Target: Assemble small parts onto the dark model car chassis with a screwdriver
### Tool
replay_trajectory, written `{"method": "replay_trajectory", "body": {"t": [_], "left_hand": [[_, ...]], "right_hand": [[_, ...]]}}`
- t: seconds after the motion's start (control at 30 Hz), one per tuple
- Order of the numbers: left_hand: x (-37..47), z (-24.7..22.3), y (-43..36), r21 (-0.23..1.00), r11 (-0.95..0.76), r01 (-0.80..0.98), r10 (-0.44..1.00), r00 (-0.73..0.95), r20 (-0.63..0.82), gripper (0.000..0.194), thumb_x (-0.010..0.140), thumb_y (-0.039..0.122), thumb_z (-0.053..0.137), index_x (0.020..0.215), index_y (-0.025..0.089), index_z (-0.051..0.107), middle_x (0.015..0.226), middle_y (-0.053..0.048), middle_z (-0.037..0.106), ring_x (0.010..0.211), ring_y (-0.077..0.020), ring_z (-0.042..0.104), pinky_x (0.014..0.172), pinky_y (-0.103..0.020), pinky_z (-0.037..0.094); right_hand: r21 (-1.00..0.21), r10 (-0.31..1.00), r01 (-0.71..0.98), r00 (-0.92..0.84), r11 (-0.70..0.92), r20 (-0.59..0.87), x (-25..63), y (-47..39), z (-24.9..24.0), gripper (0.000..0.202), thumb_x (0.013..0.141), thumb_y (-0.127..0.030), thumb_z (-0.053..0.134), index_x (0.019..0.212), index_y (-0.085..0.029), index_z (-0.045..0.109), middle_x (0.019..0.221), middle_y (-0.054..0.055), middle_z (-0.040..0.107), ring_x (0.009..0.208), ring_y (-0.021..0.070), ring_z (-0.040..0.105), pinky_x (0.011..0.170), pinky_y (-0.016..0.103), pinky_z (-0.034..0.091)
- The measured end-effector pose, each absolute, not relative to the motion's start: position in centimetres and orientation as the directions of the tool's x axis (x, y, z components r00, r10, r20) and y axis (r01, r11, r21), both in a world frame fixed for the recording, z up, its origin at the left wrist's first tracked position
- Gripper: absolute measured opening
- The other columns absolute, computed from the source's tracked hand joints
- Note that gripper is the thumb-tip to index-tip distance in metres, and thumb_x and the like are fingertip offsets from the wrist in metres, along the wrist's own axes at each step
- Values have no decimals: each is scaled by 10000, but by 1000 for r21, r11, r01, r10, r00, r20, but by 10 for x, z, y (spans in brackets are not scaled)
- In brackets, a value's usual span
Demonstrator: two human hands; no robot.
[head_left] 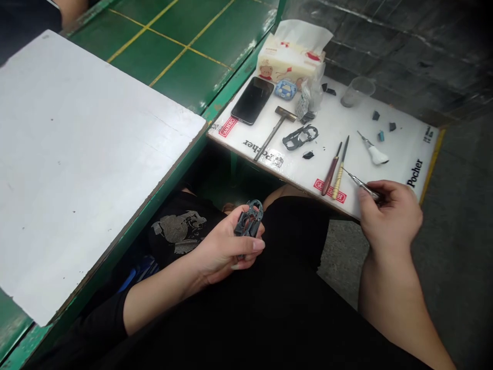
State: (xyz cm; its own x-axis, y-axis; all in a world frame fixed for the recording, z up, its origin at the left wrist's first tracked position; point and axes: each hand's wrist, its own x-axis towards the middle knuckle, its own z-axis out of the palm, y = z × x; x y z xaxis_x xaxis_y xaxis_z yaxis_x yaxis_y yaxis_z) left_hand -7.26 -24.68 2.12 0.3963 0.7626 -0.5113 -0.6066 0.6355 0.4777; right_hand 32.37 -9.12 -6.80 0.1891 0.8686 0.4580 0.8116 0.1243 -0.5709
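Observation:
My left hand (231, 241) is closed around a small dark grey model car body (249, 222), held above my lap with its open frame facing up. My right hand (393, 210) grips a thin metal hobby knife (362, 185) at the board's near right edge, its tip pointing left. Just left of that tip lie a file with a yellow-wrapped handle (339, 180) and a tool with a dark red handle (330, 172). Another dark grey car body (300, 137) rests on the white board (265, 139), with a small black scrap (308, 154) beside it.
A small hammer (277, 128), black phone (252, 100), tissue box (290, 56), blue round piece (285, 89), clear cup (358, 92) and white-handled tool (374, 151) sit on the board. A large white sheet (96, 154) covers the green bench at left.

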Motion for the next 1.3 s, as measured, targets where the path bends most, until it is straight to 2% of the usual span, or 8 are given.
{"method": "replay_trajectory", "body": {"t": [0.1, 0.2, 0.27, 0.4, 0.63, 0.9, 1.07, 1.3], "left_hand": [[-71, 19, -243, 444, 676, -588, 734, 485, -475, 649, 804, 199, 1067, 1167, 264, 533, 1000, 58, 609, 579, -31, 485, 443, -155, 309], [-69, 19, -241, 387, 719, -577, 692, 546, -473, 679, 767, 112, 1038, 1197, 270, 536, 986, 58, 601, 602, -43, 491, 449, -155, 324], [-66, 20, -240, 354, 737, -575, 672, 569, -473, 675, 759, 80, 1011, 1210, 270, 545, 965, 60, 590, 603, -45, 473, 453, -156, 320], [-62, 20, -241, 340, 743, -576, 668, 606, -433, 565, 797, 92, 986, 1138, 252, 566, 928, 53, 580, 582, -41, 441, 458, -163, 325], [-64, 13, -250, 356, 713, -604, 695, 541, -474, 588, 791, 154, 1024, 1141, 265, 564, 827, 77, 557, 534, -38, 386, 491, -174, 339], [-68, 20, -258, 673, 541, -504, 830, 191, -524, 483, 1030, 524, 929, 1287, 216, 660, 956, -19, 708, 747, -165, 703, 562, -234, 549], [-69, 14, -262, 807, 430, -405, 894, 68, -443, 329, 1127, 498, 823, 1207, 179, 803, 1137, -114, 800, 978, -223, 771, 743, -299, 671], [-71, 12, -259, 878, 323, -353, 926, -75, -371, 219, 1104, 378, 864, 1011, 188, 805, 1435, -121, 802, 929, -171, 767, 855, -332, 660]], "right_hand": [[-533, 862, 828, 134, 174, 489, 305, -108, -51, 256, 766, -146, 976, 938, -302, 870, 1103, 157, 849, 1077, 433, 801, 1007, 623, 616], [-547, 821, 769, 51, 331, 568, 257, -136, -24, 156, 991, -282, 920, 1143, -288, 886, 1286, 158, 831, 1273, 417, 766, 1145, 629, 603], [-713, 882, 540, -135, 448, 452, 219, -155, -8, 228, 1090, -345, 861, 1315, -314, 853, 1362, 104, 813, 1286, 358, 774, 1092, 569, 659], [-943, 790, 86, -573, 321, 217, 159, -176, 8, 371, 1154, -391, 810, 1518, -329, 772, 1591, 92, 741, 1473, 324, 720, 1137, 492, 686], [-979, 825, 93, -557, 180, 99, 127, -181, 5, 135, 1131, -391, 804, 1208, -282, 792, 1252, 50, 834, 1128, 264, 814, 957, 422, 690], [-978, 919, 156, -389, 139, 68, 131, -178, 4, 147, 1109, -430, 884, 1120, -290, 841, 1057, 14, 798, 941, 216, 759, 864, 377, 626], [-962, 926, 214, -370, 169, 80, 132, -182, 4, 159, 1137, -449, 855, 1131, -290, 857, 1070, 27, 811, 946, 229, 763, 893, 405, 637], [-981, 932, 136, -354, 137, 81, 127, -189, -4, 287, 1185, -536, 765, 1311, -287, 836, 1272, 77, 791, 1095, 250, 794, 919, 404, 706]]}}
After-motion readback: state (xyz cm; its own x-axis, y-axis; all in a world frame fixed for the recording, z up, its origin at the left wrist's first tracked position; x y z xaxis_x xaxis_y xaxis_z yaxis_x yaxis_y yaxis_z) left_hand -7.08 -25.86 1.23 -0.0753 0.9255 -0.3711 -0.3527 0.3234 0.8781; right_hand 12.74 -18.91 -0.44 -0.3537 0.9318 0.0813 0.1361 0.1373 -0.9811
